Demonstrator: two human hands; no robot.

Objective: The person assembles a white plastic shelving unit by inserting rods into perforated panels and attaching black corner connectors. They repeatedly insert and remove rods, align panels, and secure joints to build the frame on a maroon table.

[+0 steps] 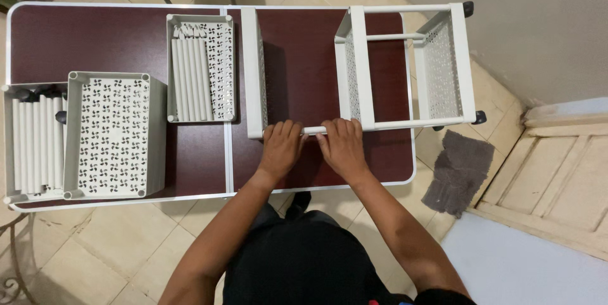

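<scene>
Head view, left hand: the left hand (280, 148) lies knuckles-up with its fingers curled over a thin white tube (315, 130), closed around it at the near edge of the rack.
Head view, right hand: the right hand (342, 146) sits just beside the left, nearly touching it, fingers likewise folded over the same tube, right where it meets the middle tray.
Rack: a white wheeled shelf rack (405, 64) lies on its side on the surface (95, 39), running away from both hands toward the far edge; one perforated tray (256, 70) stands just beyond the left hand, two more beyond and to the outside of the right hand.
Spare parts: off to the outer side of the left hand, well apart, sit an open tray of white tubes (190, 77), an upturned perforated basket (114, 134) and, past it, a further tray of tubes (31, 143).
Floor: a grey rag (459, 169) lies on the tiles beyond the right hand, off the surface.
Step in hand: judging by the paired grip, a connecting tube is being seated or pressed between two trays of the rack.
Next move calls for: I judge a firm, square push along the tube's line, with the rack kept from sliding.
</scene>
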